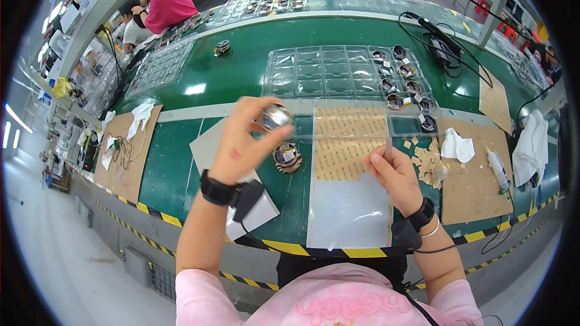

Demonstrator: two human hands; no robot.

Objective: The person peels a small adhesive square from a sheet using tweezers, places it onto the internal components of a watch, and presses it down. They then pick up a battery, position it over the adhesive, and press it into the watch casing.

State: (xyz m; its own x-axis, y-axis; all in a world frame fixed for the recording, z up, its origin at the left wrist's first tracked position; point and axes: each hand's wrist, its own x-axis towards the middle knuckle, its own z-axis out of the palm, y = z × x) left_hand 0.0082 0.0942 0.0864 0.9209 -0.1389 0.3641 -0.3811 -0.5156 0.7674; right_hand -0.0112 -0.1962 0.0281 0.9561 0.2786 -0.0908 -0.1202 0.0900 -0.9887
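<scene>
Two pinches here: left hand (244, 138) has a round module (276, 118) left of the sticker sheet (347, 166), right hand (396, 176) a slim grey tool (388, 147) by its right edge, probably sticker prep, next wants a gentle peel

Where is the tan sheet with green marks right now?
In the head view, the tan sheet lies near the middle of the green bench, with the right hand at its right edge and a round part to its left.

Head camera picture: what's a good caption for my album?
The left hand holds a round part; the right hand pinches a thin strip near a patterned sheet.
</scene>
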